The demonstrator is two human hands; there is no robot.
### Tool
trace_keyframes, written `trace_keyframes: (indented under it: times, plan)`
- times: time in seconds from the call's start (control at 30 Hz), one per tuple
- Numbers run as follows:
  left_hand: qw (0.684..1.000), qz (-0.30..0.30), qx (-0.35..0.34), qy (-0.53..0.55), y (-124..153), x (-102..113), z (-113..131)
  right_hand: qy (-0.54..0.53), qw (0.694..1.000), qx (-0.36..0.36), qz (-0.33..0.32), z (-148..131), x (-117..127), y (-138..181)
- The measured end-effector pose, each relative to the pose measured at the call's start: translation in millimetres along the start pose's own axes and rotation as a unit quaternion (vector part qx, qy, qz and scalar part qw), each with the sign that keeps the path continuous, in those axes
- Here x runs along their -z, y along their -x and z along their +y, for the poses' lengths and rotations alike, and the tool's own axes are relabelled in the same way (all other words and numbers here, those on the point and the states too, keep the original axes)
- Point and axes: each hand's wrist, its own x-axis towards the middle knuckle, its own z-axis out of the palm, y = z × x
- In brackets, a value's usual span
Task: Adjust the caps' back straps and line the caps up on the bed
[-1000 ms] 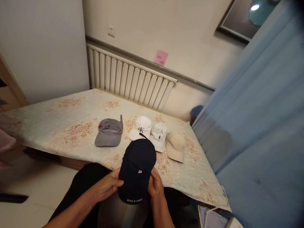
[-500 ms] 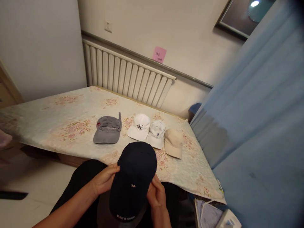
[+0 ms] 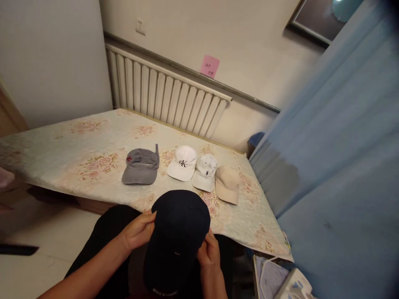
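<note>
At lower centre a cap (image 3: 181, 228) is before four more caps (image 3: 205, 168) on the bed (image 3: 68, 153); radiator (image 3: 168, 89) behind, upper centre; curtain (image 3: 343, 166) right.

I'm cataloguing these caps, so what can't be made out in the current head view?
All in the head view:
Dark navy fabric cap: its inside is turned away from the camera; the brim lettering is blurred.
Left hand and right hand: some fingers are hidden behind that cap.
Square pink paper note: too small to read surely.
Dark-framed picture: cut off by the top edge, partly covered by the blue fabric curtain.
</note>
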Motion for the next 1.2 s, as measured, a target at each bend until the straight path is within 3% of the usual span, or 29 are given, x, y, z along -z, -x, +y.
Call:
trace_keyframes:
  times: [0.33,0.6,0.9,1.03,1.2]
  plan:
    - [0.993,0.083,0.061,0.054,-3.7,13.0,-0.2,-0.067,0.997,-0.017,0.029,1.4,14.0,-7.1]
    - [0.997,0.072,0.021,0.005,-2.1,5.6,1.8,-0.099,0.993,-0.047,0.048,-5.0,6.5,-4.2]
    - [0.999,0.041,0.0,-0.016,1.2,-2.2,3.2,-0.09,0.994,-0.028,0.058,-5.4,6.7,-1.0]
    - [0.997,0.075,0.036,0.008,1.4,4.2,1.7,-0.079,0.995,-0.023,0.052,-3.5,9.7,-0.3]
    - [0.992,0.075,0.097,0.035,2.2,-0.4,3.8,-0.069,0.996,-0.02,0.049,-2.4,11.7,0.0]
